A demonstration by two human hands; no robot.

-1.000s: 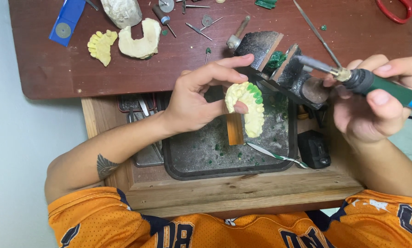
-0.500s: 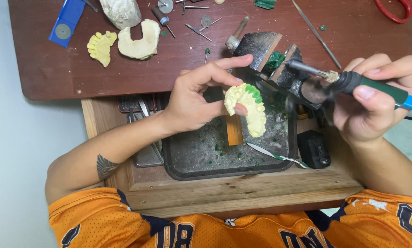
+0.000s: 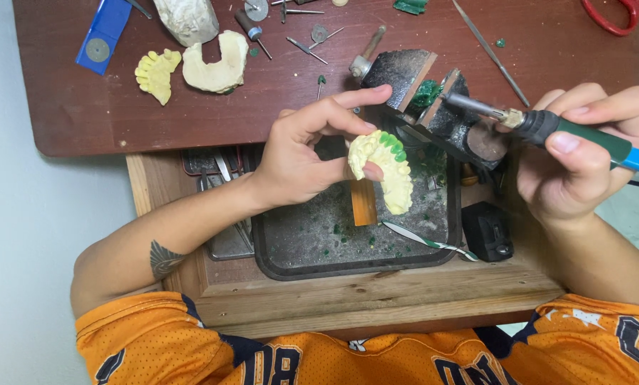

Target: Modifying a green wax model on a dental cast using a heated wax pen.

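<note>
My left hand (image 3: pixel 311 153) holds a pale yellow dental cast (image 3: pixel 387 171) with green wax on its upper teeth, above a dark metal tray (image 3: pixel 305 246). My right hand (image 3: pixel 583 153) grips a green and blue handled heating tool (image 3: pixel 583 135). The tool's metal tip (image 3: pixel 472 105) points left and rests over a small dark pot holding green wax (image 3: pixel 428 93). The tip is apart from the cast, to its upper right.
On the brown table (image 3: pixel 70 107) lie a yellow cast piece (image 3: pixel 155 71), a cream cast (image 3: pixel 216 64), a blue holder (image 3: pixel 102 32), several burs and metal picks, red scissors (image 3: pixel 619 13). In the tray: an orange block (image 3: pixel 363 201), a thin metal spatula (image 3: pixel 426 241). A black box (image 3: pixel 489 229) sits beside it.
My right hand has drawn the tool's tip back up to the pot of green wax, away from the cast. My left hand keeps the cast in nearly the same place.
</note>
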